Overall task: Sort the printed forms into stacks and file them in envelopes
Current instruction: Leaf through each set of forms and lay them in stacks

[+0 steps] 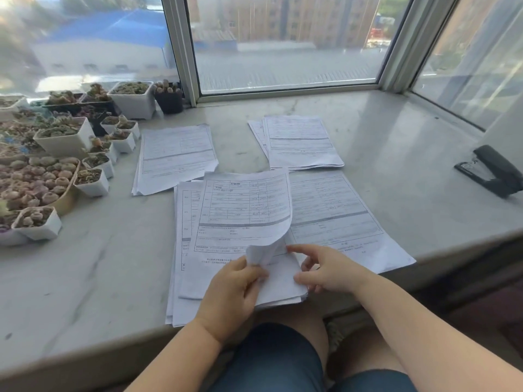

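Now peeling one form off the pile.
Left hand (235,287) pinches the top sheet's (243,210) corner for sorting; right hand (325,270) hovers loose, empty.

You face a pale marble windowsill (382,154) set in a bay of aluminium-framed windows (285,38), and daylight falls across the stone. Left of the sill's middle you have a crowd of small white pots of succulents (65,137) against the glass. At the sill's right end sits a black stapler (492,171). Beyond the glass, blurred, stand a blue roof (113,28) and tall buildings (297,15).
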`<state>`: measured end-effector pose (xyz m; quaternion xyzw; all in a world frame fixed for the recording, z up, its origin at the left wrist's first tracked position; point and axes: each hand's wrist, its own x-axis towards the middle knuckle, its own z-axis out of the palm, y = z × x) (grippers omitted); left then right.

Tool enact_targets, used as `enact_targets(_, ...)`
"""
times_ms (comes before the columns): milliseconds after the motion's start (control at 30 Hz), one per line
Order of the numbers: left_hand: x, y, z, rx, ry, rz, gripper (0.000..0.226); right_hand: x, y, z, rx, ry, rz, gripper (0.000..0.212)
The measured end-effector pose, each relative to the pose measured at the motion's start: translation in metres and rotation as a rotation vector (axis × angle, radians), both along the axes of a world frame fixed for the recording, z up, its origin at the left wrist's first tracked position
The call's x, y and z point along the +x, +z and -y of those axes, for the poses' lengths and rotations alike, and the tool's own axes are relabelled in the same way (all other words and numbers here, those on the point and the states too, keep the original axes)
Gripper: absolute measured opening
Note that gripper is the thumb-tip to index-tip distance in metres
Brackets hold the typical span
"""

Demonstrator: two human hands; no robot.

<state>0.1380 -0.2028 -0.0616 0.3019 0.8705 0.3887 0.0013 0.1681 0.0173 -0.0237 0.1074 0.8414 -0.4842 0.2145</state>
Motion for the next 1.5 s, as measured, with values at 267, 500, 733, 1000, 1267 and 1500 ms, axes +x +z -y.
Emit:
enact_targets(267, -0.005, 0.006, 0.005, -0.020, -0.034, 0.164, 0.033, -0.003, -0.010, 0.008, -0.364, -0.123, 0.023, 0.033)
enact_targets(500, -0.006, 0.003, 0.005, 0.011, -0.002, 0.157, 0.010, -0.005, -0.020, 0.018, -0.335, -0.276, -0.021, 0.045)
enact_targets(733, -0.007, 0.002, 0.009, 0.115, 0.142, 0.117, 0.047, -0.001, -0.017, 0.003, -0.433, -0.174, 0.010, 0.027)
enact_targets(1000, 0.002, 0.000, 0.006, 0.200, 0.085, 0.224, 0.093, -0.005, -0.010, 0.014, -0.203, -0.223, -0.045, 0.008)
enact_targets(1267, 0.010, 0.009, 0.000, -0.035, -0.040, -0.294, 0.025, -0.014, 0.015, 0.021, -0.172, -0.297, 0.201, 0.039)
enact_targets(1500, 0.006, 0.029, -0.008, -0.302, -0.142, -0.475, 0.033, -0.007, 0.016, 0.011, -0.135, -0.291, -0.021, 0.011)
